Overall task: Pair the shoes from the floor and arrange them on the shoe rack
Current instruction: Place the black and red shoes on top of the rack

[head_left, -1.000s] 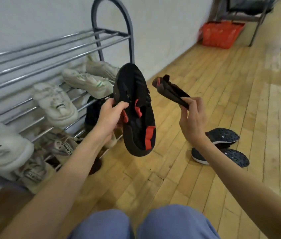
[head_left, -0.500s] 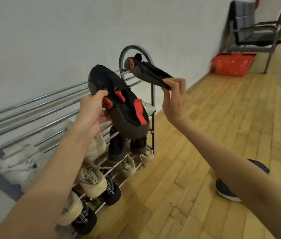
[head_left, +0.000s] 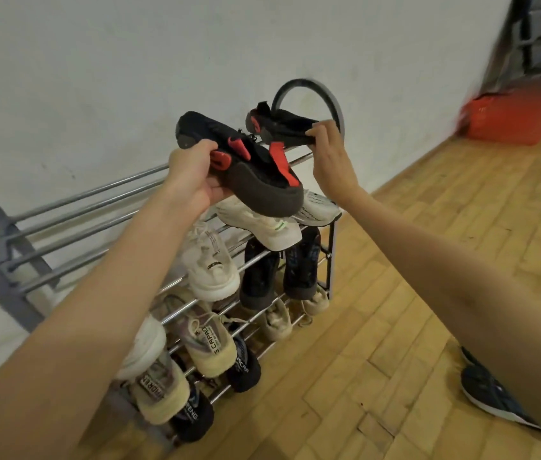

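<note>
**Rack nearly full, last pairs to go**

Our rack [head_left: 73, 207] stands along the wall, and most of the job looks done. Its lower tiers are loaded: white and beige sneakers [head_left: 211, 270] sit toe-out on the middle and bottom bars, with a dark pair [head_left: 279, 270] beside them and two pale trainers [head_left: 262, 224] on the tier just under our hands. The top bars, to the left, are bare, so that is where we judge the pair in hand belongs.

On the floor at the right edge, partly hidden by our right arm, lies a navy shoe [head_left: 488, 393]. We cannot tell whether its mate is beside it. That still needs pairing and racking.

We hold a black-and-red pair above the top tier, near the arched end. Our left hand [head_left: 196, 174] is wrapped around the side of the larger-looking black shoe [head_left: 256, 180], fingers closed on it, sole turned toward us. Our right hand [head_left: 329, 151] pinches the second shoe [head_left: 279, 126] by one end, thumb and fingers pressed on it; it hangs just over the bars, close to the first but apart from it.

What remains, as we judge it: set these two down side by side, then fetch the navy footwear.
</note>
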Demonstrator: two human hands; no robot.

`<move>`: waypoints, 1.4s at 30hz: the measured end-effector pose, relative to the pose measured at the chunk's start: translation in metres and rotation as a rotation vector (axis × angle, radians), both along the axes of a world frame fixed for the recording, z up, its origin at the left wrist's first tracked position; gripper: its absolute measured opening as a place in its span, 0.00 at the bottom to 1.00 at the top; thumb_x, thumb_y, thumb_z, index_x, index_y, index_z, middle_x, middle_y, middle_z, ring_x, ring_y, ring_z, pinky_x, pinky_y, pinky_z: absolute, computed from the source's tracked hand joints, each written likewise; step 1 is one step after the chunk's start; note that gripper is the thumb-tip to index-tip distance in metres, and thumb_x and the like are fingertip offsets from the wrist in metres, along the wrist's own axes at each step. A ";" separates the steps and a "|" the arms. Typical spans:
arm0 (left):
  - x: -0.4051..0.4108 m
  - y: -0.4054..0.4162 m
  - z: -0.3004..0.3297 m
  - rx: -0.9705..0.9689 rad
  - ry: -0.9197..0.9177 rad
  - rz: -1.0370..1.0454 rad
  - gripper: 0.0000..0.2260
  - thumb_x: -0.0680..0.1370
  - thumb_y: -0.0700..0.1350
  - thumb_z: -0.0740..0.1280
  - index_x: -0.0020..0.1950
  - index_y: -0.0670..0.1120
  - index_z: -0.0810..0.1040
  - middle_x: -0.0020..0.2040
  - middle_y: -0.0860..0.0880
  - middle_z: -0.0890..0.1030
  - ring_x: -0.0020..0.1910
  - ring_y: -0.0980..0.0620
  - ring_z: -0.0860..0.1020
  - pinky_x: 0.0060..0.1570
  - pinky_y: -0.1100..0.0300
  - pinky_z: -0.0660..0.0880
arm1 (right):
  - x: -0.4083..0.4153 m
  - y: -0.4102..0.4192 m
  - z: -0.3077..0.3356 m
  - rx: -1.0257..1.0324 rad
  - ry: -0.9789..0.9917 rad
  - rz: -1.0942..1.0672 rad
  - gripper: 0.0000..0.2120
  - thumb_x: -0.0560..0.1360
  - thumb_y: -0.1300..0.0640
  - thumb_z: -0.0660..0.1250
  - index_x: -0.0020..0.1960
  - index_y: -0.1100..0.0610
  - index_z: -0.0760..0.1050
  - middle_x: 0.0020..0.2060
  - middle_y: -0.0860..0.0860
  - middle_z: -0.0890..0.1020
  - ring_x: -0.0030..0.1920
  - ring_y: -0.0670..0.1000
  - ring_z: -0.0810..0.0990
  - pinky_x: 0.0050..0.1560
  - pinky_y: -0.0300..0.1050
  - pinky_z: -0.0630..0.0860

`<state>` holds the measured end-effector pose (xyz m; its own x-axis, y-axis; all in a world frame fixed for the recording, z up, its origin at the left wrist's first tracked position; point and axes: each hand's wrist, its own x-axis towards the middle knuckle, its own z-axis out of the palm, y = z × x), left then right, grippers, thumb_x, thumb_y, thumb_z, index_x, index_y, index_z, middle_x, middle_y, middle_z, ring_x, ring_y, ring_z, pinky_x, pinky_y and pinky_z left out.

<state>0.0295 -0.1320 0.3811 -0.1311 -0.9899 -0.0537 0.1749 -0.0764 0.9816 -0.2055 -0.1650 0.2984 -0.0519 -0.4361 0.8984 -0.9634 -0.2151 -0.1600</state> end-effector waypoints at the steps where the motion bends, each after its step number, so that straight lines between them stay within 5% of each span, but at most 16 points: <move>1: -0.003 -0.004 0.002 0.007 0.013 -0.005 0.01 0.79 0.40 0.61 0.49 0.42 0.72 0.36 0.45 0.77 0.33 0.46 0.82 0.26 0.53 0.79 | -0.002 0.002 -0.007 0.016 0.004 -0.012 0.10 0.75 0.72 0.62 0.56 0.67 0.72 0.55 0.63 0.76 0.50 0.62 0.78 0.42 0.51 0.79; 7: -0.029 -0.027 0.016 -0.018 0.072 0.022 0.03 0.79 0.35 0.59 0.49 0.40 0.72 0.43 0.40 0.77 0.40 0.41 0.80 0.30 0.43 0.80 | -0.001 0.005 -0.009 0.121 -0.100 -0.085 0.18 0.72 0.76 0.60 0.59 0.63 0.71 0.61 0.57 0.74 0.58 0.58 0.75 0.40 0.50 0.76; 11: -0.041 -0.037 0.016 -0.051 -0.004 0.054 0.07 0.79 0.33 0.56 0.52 0.39 0.73 0.34 0.42 0.76 0.31 0.46 0.80 0.22 0.51 0.77 | -0.007 0.008 -0.003 0.139 -0.289 -0.102 0.19 0.71 0.77 0.56 0.58 0.63 0.71 0.60 0.57 0.75 0.59 0.59 0.74 0.48 0.52 0.76; 14: -0.046 -0.041 0.014 -0.035 -0.018 0.077 0.10 0.80 0.31 0.53 0.42 0.39 0.70 0.23 0.46 0.75 0.24 0.50 0.78 0.21 0.50 0.77 | -0.012 0.012 -0.007 0.161 -0.281 -0.099 0.21 0.71 0.77 0.58 0.61 0.62 0.72 0.64 0.56 0.74 0.61 0.59 0.75 0.56 0.55 0.76; 16: -0.046 -0.046 0.009 -0.046 -0.070 0.078 0.14 0.78 0.29 0.51 0.41 0.38 0.73 0.23 0.46 0.75 0.27 0.51 0.77 0.29 0.47 0.80 | -0.012 0.017 -0.010 0.221 -0.244 -0.094 0.28 0.71 0.78 0.57 0.68 0.61 0.69 0.74 0.56 0.66 0.74 0.58 0.64 0.68 0.50 0.69; 18: -0.042 -0.054 0.001 -0.077 -0.171 0.073 0.20 0.77 0.30 0.51 0.43 0.37 0.83 0.24 0.48 0.76 0.33 0.52 0.76 0.50 0.47 0.79 | -0.009 0.025 -0.015 0.262 -0.212 -0.098 0.32 0.72 0.76 0.58 0.75 0.60 0.62 0.78 0.56 0.57 0.78 0.56 0.55 0.74 0.48 0.60; 20: -0.039 -0.050 -0.003 -0.097 -0.277 0.072 0.29 0.78 0.32 0.52 0.24 0.46 0.83 0.19 0.52 0.73 0.33 0.53 0.71 0.55 0.56 0.74 | -0.005 0.035 -0.021 0.277 -0.214 -0.088 0.34 0.74 0.75 0.57 0.78 0.59 0.57 0.79 0.56 0.53 0.79 0.55 0.52 0.76 0.47 0.57; 22: -0.038 -0.041 -0.001 -0.135 -0.357 0.076 0.34 0.79 0.34 0.53 0.15 0.52 0.78 0.16 0.55 0.73 0.32 0.55 0.69 0.40 0.66 0.73 | 0.000 0.048 -0.029 0.279 -0.234 -0.073 0.34 0.74 0.74 0.57 0.78 0.60 0.55 0.79 0.56 0.54 0.79 0.55 0.52 0.76 0.45 0.54; 25: -0.035 -0.025 -0.007 -0.294 -0.485 0.230 0.14 0.78 0.40 0.57 0.48 0.43 0.83 0.41 0.47 0.82 0.40 0.52 0.75 0.36 0.61 0.72 | 0.004 0.074 -0.051 0.314 -0.264 -0.046 0.33 0.76 0.71 0.58 0.79 0.60 0.53 0.79 0.56 0.55 0.79 0.54 0.53 0.77 0.45 0.52; 27: -0.033 -0.012 -0.029 -0.463 -0.586 0.350 0.09 0.77 0.42 0.59 0.47 0.43 0.78 0.43 0.46 0.78 0.42 0.50 0.76 0.41 0.56 0.71 | 0.005 0.096 -0.073 0.359 -0.293 -0.041 0.31 0.78 0.69 0.59 0.79 0.60 0.53 0.79 0.55 0.55 0.79 0.53 0.53 0.77 0.44 0.51; 30: -0.035 0.027 -0.079 -0.920 -0.554 0.508 0.08 0.76 0.41 0.60 0.52 0.41 0.75 0.50 0.47 0.74 0.47 0.52 0.74 0.44 0.66 0.71 | 0.001 0.134 -0.119 0.443 -0.314 -0.068 0.30 0.78 0.68 0.59 0.78 0.61 0.55 0.78 0.56 0.56 0.78 0.54 0.55 0.76 0.46 0.53; 34: -0.056 0.065 -0.157 -1.112 -0.608 0.213 0.07 0.75 0.38 0.61 0.51 0.37 0.74 0.47 0.41 0.76 0.43 0.50 0.74 0.42 0.61 0.71 | -0.020 0.193 -0.194 0.667 -0.316 -0.181 0.31 0.78 0.67 0.60 0.78 0.61 0.53 0.79 0.56 0.54 0.78 0.56 0.53 0.76 0.48 0.53; 42: -0.157 0.100 -0.266 -0.743 -0.926 -0.722 0.12 0.77 0.37 0.63 0.60 0.40 0.74 0.54 0.43 0.79 0.51 0.47 0.77 0.55 0.50 0.75 | -0.120 0.322 -0.294 1.180 -0.422 -0.522 0.37 0.78 0.61 0.63 0.79 0.63 0.45 0.79 0.60 0.50 0.78 0.60 0.49 0.75 0.53 0.56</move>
